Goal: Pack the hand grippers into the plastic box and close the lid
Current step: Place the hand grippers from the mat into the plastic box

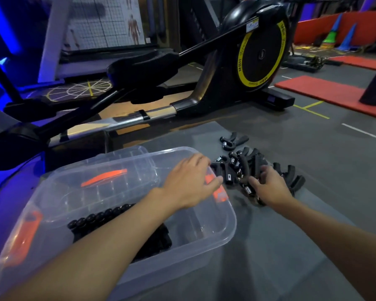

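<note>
The floor (313,135) is dark grey, marked with yellow and white lines. A grey mat (269,235) lies on it, and the clear box (204,242) stands on that mat. Just right of the box, a heap of black grippers (243,168) lies on the mat, with two more (233,141) slightly beyond. Behind the box stands an elliptical trainer (226,83). Well to the box's far right lie red mats (323,92).

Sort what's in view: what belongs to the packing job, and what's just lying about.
Job: loose hand grippers on the floor; packed hand grippers; plastic box; lid.
Lying about: elliptical trainer; red mats; cones; anatomy chart.
</note>
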Demonstrator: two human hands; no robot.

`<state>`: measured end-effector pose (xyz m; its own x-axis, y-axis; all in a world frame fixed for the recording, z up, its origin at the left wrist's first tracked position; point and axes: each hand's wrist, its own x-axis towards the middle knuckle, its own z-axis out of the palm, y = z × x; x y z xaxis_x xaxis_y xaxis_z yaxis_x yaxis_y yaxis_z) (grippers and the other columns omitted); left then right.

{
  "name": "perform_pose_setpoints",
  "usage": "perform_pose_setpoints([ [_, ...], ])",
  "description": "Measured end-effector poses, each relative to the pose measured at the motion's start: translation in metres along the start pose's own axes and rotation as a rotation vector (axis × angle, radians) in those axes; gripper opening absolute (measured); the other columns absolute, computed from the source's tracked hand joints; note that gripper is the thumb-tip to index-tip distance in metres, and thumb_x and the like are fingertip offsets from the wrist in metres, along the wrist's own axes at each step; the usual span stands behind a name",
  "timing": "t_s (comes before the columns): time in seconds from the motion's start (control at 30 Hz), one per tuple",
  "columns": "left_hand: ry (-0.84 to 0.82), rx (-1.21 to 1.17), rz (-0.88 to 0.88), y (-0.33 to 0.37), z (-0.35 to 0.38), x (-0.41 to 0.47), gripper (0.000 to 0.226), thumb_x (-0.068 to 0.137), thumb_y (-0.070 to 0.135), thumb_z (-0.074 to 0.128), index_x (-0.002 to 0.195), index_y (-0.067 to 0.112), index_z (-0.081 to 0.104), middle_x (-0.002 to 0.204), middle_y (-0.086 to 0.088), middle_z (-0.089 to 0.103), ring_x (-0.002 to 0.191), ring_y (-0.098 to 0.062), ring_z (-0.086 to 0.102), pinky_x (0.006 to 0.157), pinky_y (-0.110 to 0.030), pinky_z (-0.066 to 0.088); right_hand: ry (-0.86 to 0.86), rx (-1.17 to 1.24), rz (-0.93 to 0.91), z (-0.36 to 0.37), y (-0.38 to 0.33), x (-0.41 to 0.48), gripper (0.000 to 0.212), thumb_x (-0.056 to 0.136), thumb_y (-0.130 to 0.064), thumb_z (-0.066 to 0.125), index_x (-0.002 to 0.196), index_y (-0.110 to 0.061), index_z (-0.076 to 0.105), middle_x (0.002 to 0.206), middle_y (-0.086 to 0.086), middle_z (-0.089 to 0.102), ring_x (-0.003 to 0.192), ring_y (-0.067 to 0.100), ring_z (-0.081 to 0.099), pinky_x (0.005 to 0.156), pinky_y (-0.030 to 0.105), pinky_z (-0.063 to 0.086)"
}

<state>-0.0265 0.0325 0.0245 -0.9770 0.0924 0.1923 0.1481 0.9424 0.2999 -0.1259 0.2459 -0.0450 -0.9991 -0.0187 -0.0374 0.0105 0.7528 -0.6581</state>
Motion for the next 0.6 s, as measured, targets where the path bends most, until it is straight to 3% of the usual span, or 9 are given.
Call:
perform_pose_setpoints([
  [0.13, -0.037, 0.017, 0.011, -0.011, 0.012, -0.004, 0.060, 0.086, 0.066, 0.042, 0.124, 0.019, 0.046, 0.142, 0.001, 0.041, 0.135, -0.017, 0.034, 0.116, -0.036, 0.016, 0.046, -0.137, 0.073, 0.000, 0.039, 0.012, 0.066, 0.084, -0.049, 0.067, 0.137, -0.017, 0.045, 0.137, 0.010, 0.051, 0.130, 0.033, 0.041, 0.105, 0.047, 0.036],
  [0.27, -0.040, -0.002, -0.008, -0.012, 0.014, -0.003, 0.069, 0.076, 0.076, 0.031, 0.119, 0.024, 0.046, 0.132, 0.010, 0.043, 0.126, -0.014, 0.041, 0.116, -0.041, 0.022, 0.079, -0.150, 0.125, 0.013, 0.067, 0.017, 0.087, 0.075, -0.057, 0.072, 0.146, -0.025, 0.034, 0.152, 0.002, 0.035, 0.142, 0.028, 0.025, 0.110, 0.050, 0.025],
  [0.4, -0.039, -0.015, -0.024, -0.008, 0.016, -0.004, 0.068, 0.075, 0.073, 0.031, 0.118, 0.023, 0.045, 0.133, 0.011, 0.041, 0.123, -0.013, 0.041, 0.116, -0.037, 0.022, -0.018, -0.071, 0.133, 0.030, 0.089, 0.040, 0.121, 0.046, -0.086, 0.061, 0.149, -0.038, 0.018, 0.158, -0.002, 0.027, 0.146, 0.029, 0.021, 0.114, 0.057, 0.022],
  [0.6, -0.041, -0.016, -0.015, -0.005, 0.013, -0.004, 0.073, 0.072, 0.075, 0.027, 0.121, 0.024, 0.044, 0.137, 0.013, 0.036, 0.125, -0.009, 0.034, 0.116, -0.032, 0.020, -0.093, -0.145, 0.156, 0.041, 0.074, 0.056, 0.110, 0.060, -0.068, 0.078, 0.147, -0.052, 0.012, 0.158, 0.005, 0.003, 0.143, 0.043, 0.005, 0.110, 0.064, 0.022],
])
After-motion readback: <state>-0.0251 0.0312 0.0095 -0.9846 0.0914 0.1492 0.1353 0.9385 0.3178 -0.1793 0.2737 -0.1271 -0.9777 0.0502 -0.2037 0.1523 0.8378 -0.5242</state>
